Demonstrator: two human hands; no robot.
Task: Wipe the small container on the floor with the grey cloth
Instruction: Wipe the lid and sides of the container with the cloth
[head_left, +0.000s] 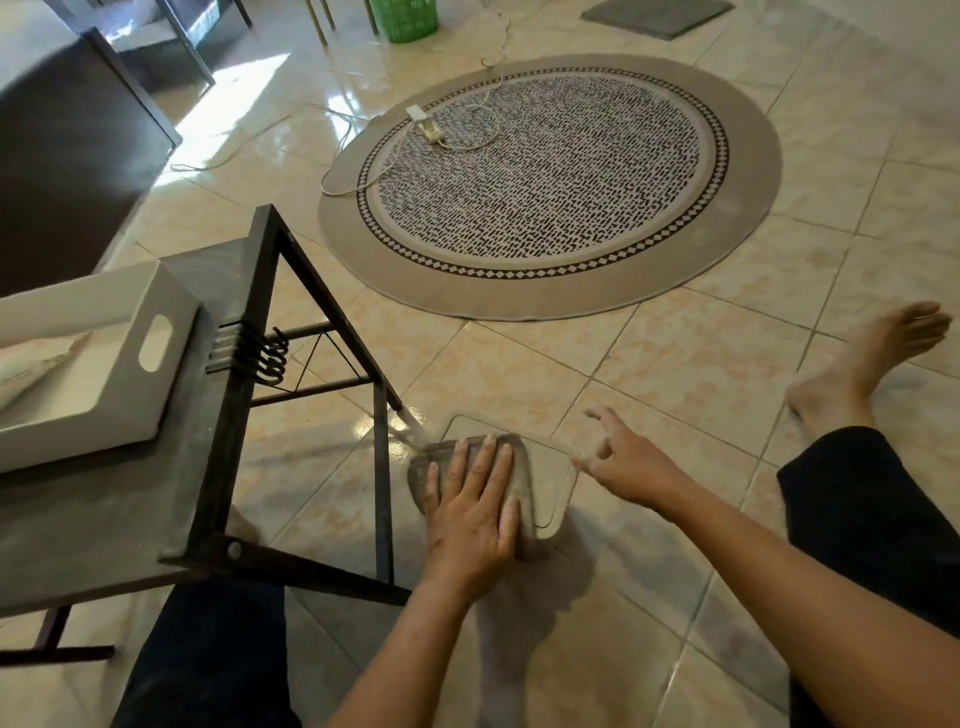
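Observation:
A shallow clear container (551, 467) with rounded corners lies flat on the tiled floor in front of me. The grey cloth (525, 480) is spread over its left part. My left hand (475, 514) lies flat on the cloth with the fingers stretched forward and the thumb at the cloth's left edge, pressing it down. My right hand (623, 462) is at the container's right rim, fingers apart and slightly blurred. I cannot tell if its fingertips touch the rim.
A black metal-framed side table (270, 395) stands just left of the container, carrying a white tray (104, 400). A round patterned rug (550, 182) with a power strip (426, 124) and cable lies beyond. My bare foot (857, 374) rests at the right.

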